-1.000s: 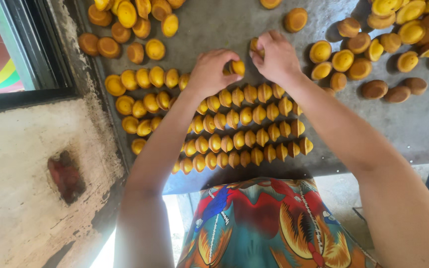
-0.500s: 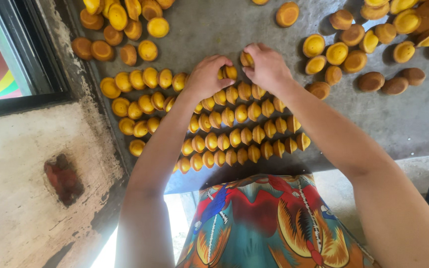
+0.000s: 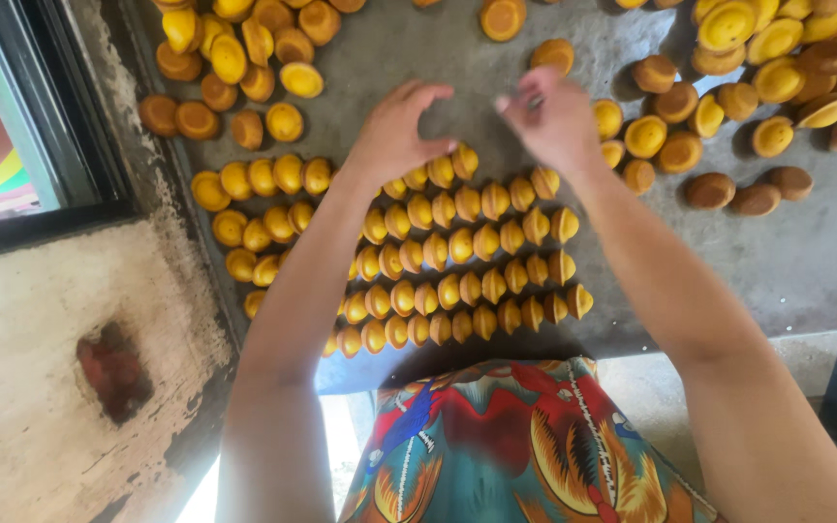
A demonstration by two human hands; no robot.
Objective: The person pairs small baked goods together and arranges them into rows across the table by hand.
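Two bare hands are hovering over a grey bench [image 3: 806, 261] covered with small yellow cakes. The left hand [image 3: 397, 131] is curling its fingers narrowly, thumb and fingertips nearly meeting just above the far end of the rows [image 3: 438, 257], and I cannot tell whether it is pinching anything. The right hand [image 3: 552, 118] is hanging just beside it, fingers loosely bent and holding nothing that shows. Rows of cakes are standing on edge, packed touching one another, running along the near edge of the bench toward its left side. Loose cakes [image 3: 234, 58] are lying flat near the far left corner, some yellow, some browner. Another loose heap [image 3: 767, 68] is sitting toward the far right corner, well apart from the rows. A patterned garment [image 3: 506, 446] is showing below the near edge.
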